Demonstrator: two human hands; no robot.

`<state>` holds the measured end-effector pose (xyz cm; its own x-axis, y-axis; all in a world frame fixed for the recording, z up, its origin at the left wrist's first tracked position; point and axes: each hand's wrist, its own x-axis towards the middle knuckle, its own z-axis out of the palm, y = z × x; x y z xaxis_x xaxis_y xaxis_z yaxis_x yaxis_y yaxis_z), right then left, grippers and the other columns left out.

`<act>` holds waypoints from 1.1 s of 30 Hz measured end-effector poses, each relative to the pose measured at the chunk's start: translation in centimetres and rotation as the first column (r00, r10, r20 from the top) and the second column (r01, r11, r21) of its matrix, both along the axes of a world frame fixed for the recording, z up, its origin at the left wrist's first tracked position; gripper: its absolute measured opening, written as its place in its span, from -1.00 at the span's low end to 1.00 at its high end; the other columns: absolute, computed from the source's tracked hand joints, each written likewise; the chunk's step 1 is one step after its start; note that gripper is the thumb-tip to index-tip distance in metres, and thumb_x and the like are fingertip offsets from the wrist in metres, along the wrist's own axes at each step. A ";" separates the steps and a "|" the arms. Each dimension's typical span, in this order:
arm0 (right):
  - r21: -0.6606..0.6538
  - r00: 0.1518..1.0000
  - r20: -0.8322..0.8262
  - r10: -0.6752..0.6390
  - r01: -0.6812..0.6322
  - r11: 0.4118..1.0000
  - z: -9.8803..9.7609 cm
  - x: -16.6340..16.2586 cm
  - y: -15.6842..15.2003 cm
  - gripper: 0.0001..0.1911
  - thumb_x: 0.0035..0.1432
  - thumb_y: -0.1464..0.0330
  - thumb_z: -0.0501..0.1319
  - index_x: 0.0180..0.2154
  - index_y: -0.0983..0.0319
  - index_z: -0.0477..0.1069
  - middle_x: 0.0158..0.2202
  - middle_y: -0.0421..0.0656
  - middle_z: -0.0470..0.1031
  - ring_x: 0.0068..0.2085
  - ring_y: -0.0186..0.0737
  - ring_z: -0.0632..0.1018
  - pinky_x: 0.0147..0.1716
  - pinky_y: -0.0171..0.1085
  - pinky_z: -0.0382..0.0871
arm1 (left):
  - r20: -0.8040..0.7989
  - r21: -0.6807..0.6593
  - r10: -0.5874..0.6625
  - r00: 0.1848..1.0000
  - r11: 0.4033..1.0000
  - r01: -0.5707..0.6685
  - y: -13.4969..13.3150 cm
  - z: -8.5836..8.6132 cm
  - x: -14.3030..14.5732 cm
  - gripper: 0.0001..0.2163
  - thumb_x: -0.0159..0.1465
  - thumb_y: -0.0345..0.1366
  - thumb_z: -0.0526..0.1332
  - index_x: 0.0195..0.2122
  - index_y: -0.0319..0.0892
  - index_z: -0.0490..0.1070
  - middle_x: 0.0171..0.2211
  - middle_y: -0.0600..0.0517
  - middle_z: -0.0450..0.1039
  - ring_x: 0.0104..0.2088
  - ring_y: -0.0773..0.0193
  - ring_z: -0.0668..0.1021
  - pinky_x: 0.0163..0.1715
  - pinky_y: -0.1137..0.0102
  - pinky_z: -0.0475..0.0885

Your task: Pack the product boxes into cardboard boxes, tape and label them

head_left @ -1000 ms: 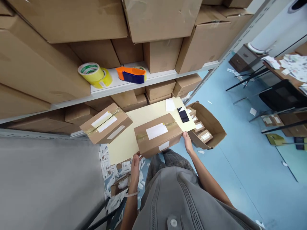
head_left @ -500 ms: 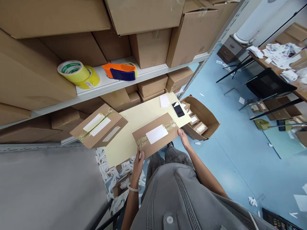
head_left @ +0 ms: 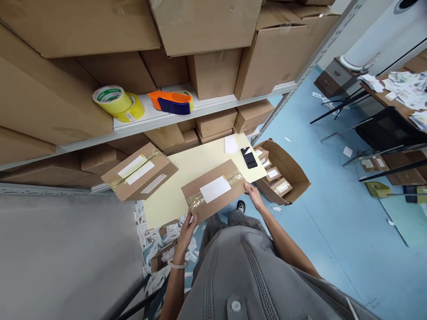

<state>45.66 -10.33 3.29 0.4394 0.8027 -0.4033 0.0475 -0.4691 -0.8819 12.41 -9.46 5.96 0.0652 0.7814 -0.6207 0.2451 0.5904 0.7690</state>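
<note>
A taped cardboard box (head_left: 200, 184) with a white label on top is gripped at both ends, over the front of a pale yellow board (head_left: 163, 213). My left hand (head_left: 187, 229) is closed on its near left corner. At its right end, my right hand (head_left: 254, 195) has its fingers closed round the corner. Another taped box (head_left: 140, 171), with labels on its top and side, sits at the board's left end. A black phone (head_left: 249, 158) and a small white paper (head_left: 230, 144) lie at the right end of the board.
A shelf (head_left: 213, 104) behind the board carries yellow tape rolls (head_left: 122, 104), an orange and blue tape dispenser (head_left: 171, 102) and large cartons. On the floor to the right stands an open carton (head_left: 295, 175) with several small boxes. Paper scraps (head_left: 147, 240) litter the floor at left.
The view has shifted slightly, so the shelf and floor things sit further right. Both hands still hold the box, which has turned a little and come slightly nearer my body.
</note>
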 end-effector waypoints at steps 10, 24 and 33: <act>0.016 0.992 0.056 -0.112 0.111 0.994 1.1 10.1 -5.3 -0.26 0.09 -0.20 0.05 -0.01 0.22 0.54 -0.09 -0.12 0.59 0.00 0.15 0.51 -0.05 0.02 0.46 | -0.134 0.075 -0.262 0.956 0.959 0.274 -1.1 2.0 9.8 -0.37 0.25 0.11 0.10 0.26 -0.11 0.24 0.23 -0.08 0.31 0.16 -0.02 0.44 0.16 0.16 0.32; 0.070 0.829 0.448 -0.334 0.340 0.938 8.7 33.7 -13.6 -0.32 0.17 -0.14 0.02 -0.07 0.26 0.55 -0.07 -0.05 0.59 0.02 0.12 0.51 0.03 -0.06 0.35 | 0.390 0.084 -0.553 0.736 0.817 0.570 -3.2 1.5 35.0 -0.18 0.21 0.10 0.20 0.38 -0.14 -0.07 0.32 -0.12 0.15 0.21 0.06 0.38 0.27 0.21 0.19; 0.080 0.737 0.647 -0.195 0.189 0.979 12.3 47.2 -5.9 -0.34 0.23 -0.12 -0.06 0.05 0.18 0.47 0.05 -0.07 0.52 0.08 0.07 0.47 0.11 -0.02 0.26 | 0.439 0.273 -0.612 0.658 0.788 0.552 -0.4 -0.6 49.7 -0.20 0.27 0.05 0.14 0.40 -0.14 -0.20 0.38 -0.13 -0.01 0.34 0.09 0.17 0.31 0.21 0.11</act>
